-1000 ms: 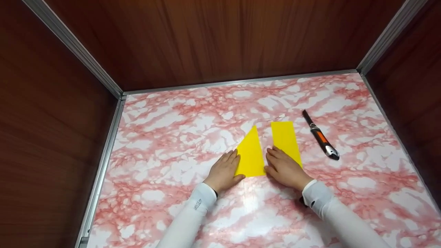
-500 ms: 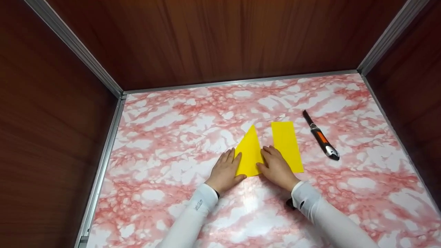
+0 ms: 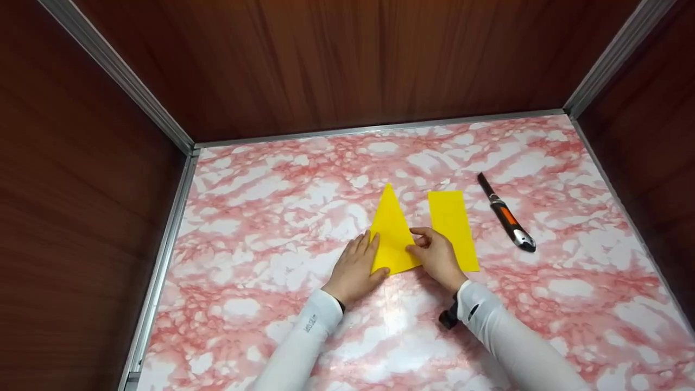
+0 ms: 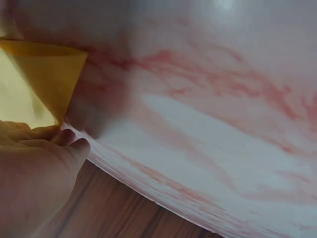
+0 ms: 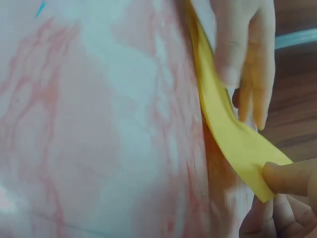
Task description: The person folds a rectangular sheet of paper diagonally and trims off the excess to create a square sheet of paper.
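Note:
A yellow sheet of paper [image 3: 390,231], narrowing to a point at the far end, lies between the hands. On its left edge rests the left hand [image 3: 354,271], fingers straight and thumb over the near corner. The right hand [image 3: 438,262] pinches the paper's right edge. In the right wrist view its thumb [image 5: 290,178] lies on top of the paper [image 5: 242,144] with fingers beneath, and that edge is lifted off the table. The left wrist view shows the paper [image 4: 47,74] with a fold across it. Right of it is a separate yellow paper strip [image 3: 455,228], partly behind the right hand.
A black and orange utility knife [image 3: 505,214] lies right of the strip, its blade end pointing away. The red and white marbled tabletop [image 3: 260,260] is bounded by wood-grain panels [image 3: 347,65] at the back and both sides, with metal edging.
The right hand has moved left from beside the strip and taken the paper's right edge. The paper has turned, its tip swinging left and away. The left hand has stayed nearly in place.

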A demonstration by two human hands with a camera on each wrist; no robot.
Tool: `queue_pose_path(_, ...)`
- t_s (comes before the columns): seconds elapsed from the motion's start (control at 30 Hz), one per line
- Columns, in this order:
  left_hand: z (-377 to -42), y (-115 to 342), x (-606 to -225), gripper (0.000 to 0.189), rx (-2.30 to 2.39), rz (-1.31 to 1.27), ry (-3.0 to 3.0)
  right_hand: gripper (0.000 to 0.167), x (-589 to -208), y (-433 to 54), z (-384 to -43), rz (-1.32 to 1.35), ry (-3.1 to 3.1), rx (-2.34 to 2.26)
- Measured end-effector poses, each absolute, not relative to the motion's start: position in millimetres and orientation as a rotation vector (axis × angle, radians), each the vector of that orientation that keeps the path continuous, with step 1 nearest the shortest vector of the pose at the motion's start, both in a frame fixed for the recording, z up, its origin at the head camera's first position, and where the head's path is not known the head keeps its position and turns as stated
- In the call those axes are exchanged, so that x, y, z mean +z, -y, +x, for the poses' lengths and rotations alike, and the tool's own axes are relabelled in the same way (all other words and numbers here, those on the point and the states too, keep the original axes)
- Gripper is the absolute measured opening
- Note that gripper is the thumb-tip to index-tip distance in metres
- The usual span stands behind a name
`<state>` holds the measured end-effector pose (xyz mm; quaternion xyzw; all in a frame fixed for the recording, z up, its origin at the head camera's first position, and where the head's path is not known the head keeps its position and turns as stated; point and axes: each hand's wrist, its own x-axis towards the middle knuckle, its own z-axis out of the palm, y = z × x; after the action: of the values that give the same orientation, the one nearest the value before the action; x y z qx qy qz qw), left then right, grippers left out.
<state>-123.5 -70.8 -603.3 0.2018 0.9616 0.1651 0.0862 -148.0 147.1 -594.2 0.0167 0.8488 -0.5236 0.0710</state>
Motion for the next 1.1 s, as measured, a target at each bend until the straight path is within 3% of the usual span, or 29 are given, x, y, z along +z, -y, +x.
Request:
queue_pose_path(0.27,-129,78,-590,0.077,0.937,0.390,-2.758,0.037,-586,-161,-149,0.193,-2.382,-1.680)
queue_pose_path(0.47,-131,78,-582,0.067,1.349,0.140,-2.520,0.035,-579,-170,-149,0.145,-2.344,-1.823)
queue_pose_path(0.8,-131,83,-572,0.067,1.828,-0.159,-1.714,0.027,-568,-179,-149,0.081,-2.251,-2.015)
queue_pose_path(1.1,-136,78,-576,0.036,1.907,-0.158,-2.019,0.023,-554,-179,-149,0.062,-2.205,-2.034)
